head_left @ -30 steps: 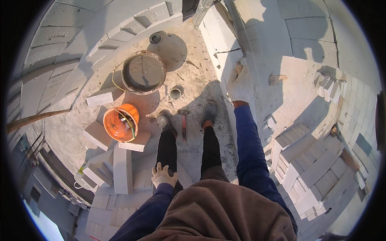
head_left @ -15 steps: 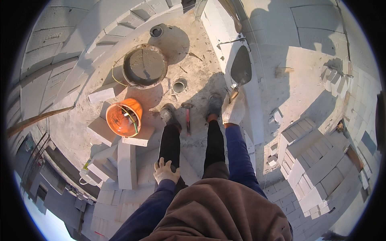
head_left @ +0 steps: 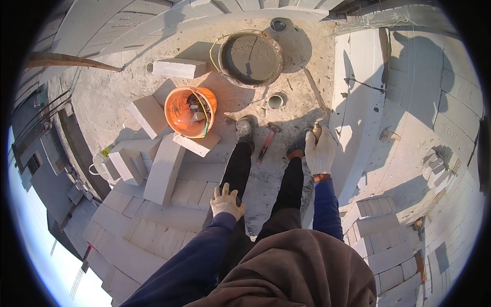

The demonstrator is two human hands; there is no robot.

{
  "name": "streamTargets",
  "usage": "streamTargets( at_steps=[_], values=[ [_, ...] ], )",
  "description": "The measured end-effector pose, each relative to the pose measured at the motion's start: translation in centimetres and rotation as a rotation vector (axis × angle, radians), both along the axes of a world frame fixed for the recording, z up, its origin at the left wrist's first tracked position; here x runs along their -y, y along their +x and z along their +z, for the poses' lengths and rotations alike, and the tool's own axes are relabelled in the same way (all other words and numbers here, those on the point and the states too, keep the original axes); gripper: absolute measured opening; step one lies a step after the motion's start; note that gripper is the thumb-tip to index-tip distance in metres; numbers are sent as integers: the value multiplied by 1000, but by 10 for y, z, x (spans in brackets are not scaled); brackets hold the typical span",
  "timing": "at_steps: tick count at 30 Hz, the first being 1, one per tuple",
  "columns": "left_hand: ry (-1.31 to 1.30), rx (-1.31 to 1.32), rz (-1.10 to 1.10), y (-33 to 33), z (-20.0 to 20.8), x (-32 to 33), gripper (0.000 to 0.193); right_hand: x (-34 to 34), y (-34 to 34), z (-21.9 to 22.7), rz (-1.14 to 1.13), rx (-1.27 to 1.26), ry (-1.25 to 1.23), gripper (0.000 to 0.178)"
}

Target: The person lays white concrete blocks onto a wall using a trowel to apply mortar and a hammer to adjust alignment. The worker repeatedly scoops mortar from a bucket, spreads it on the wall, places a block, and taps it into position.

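My right hand [head_left: 320, 151], in a white knit glove, is closed round the handle of a pointed trowel [head_left: 314, 91]. The blade is turned nearly edge-on and points away from me, just left of the white block wall [head_left: 353, 115]. My left hand [head_left: 227, 202], gloved too, lies on my left knee with its fingers spread and holds nothing. Beyond my feet stands a round tub of grey mortar [head_left: 251, 57]. A hammer [head_left: 268, 143] with a red handle lies on the floor between my shoes.
An orange bucket [head_left: 179, 110] with tools inside stands at the left among loose white blocks [head_left: 164, 169]. A small pipe stub [head_left: 276, 101] rises from the floor, with a dark round container [head_left: 278, 24] farther off. Stacked blocks [head_left: 381, 240] stand right of the wall.
The view has swung, so the tub, bucket and floor appear farther right. The trowel has moved off the wall top to its left side and rolled from flat to edge-on. My left hand stays on the knee.
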State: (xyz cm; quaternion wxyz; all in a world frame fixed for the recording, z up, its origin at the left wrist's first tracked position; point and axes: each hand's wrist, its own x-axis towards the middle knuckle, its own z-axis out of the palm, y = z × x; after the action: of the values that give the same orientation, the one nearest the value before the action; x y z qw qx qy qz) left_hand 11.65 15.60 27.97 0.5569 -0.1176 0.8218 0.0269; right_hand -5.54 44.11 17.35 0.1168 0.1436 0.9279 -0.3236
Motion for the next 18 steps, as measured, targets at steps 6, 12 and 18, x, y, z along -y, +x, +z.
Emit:
streamTargets(
  at_steps=[6,12,18],
  values=[
    [31,-8,101,27,-9,21,61,88,-145,-144,399,359,300,46],
    [57,16,176,51,-20,32,60,153,-182,-240,388,656,143,52],
    [23,-32,202,46,-18,29,60,106,-125,-186,-56,767,-817,42]
  ],
)
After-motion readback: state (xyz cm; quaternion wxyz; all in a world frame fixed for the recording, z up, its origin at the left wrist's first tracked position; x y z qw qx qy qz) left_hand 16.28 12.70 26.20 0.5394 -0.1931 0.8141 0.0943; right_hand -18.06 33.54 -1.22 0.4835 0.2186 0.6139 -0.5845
